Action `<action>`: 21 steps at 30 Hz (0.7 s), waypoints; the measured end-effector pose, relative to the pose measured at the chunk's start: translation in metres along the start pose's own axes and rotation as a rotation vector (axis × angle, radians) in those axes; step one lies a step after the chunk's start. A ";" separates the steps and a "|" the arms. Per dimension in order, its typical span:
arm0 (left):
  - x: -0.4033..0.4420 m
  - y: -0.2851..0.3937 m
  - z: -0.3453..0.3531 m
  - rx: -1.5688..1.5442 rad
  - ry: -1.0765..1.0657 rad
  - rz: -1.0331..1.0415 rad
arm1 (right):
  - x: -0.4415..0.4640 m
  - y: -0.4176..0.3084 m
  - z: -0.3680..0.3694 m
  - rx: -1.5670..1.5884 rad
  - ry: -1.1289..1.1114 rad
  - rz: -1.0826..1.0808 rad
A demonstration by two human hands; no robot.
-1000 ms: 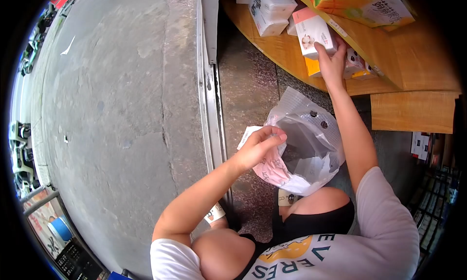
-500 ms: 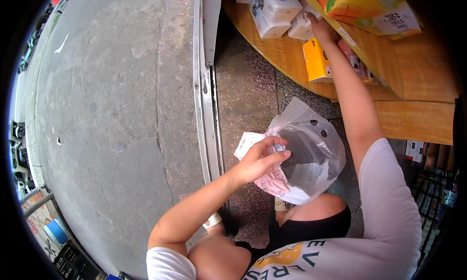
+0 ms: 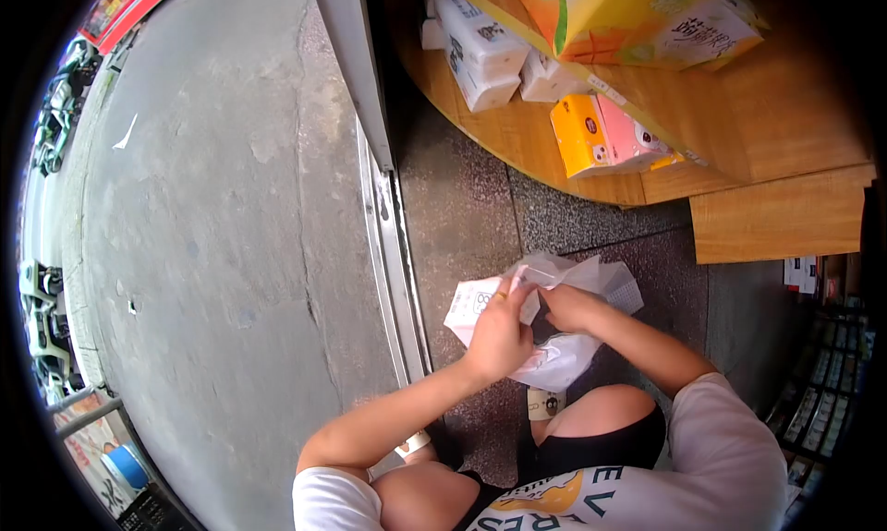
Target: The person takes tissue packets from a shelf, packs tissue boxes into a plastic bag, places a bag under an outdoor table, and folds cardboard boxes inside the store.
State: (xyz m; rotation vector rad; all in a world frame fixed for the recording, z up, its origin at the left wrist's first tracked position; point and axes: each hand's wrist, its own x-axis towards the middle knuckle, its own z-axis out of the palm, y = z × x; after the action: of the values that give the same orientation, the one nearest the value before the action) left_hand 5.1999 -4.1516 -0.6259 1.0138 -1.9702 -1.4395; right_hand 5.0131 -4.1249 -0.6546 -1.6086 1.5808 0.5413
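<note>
Between my knees and the shelf is a crumpled clear plastic bag with pink and white parts. My left hand is closed on its near-left edge, thumb and fingers pinched together. Against that hand's far side lies a pink-and-white printed pack, partly covered by the fingers; whether it sits inside the bag I cannot tell. My right hand is closed on the bag's upper edge, close beside the left. Its fingertips are partly hidden by the plastic.
A curved wooden shelf holds white tissue packs, a yellow pack and a pink pack. Above stands a large yellow-orange box. A metal door track runs along the floor at left, beside grey pavement.
My right hand has come back from the white packs on the shelf to the bag and taken hold of it. The bag, wide open before, is now bunched. The view has shifted slightly.
</note>
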 end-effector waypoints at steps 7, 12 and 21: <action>-0.020 0.004 0.012 0.082 -0.070 0.000 | 0.034 -0.006 0.046 -0.235 -0.060 -0.080; -0.009 -0.001 0.001 0.047 0.029 0.021 | 0.026 0.008 0.082 0.123 0.362 -0.326; -0.015 0.004 -0.003 0.087 -0.018 0.005 | 0.021 -0.048 0.069 0.342 0.674 -0.378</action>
State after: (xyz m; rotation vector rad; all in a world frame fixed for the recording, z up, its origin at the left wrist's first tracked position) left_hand 5.2097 -4.1407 -0.6206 1.0355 -2.0623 -1.3750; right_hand 5.0774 -4.0887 -0.6999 -1.8485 1.6405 -0.5019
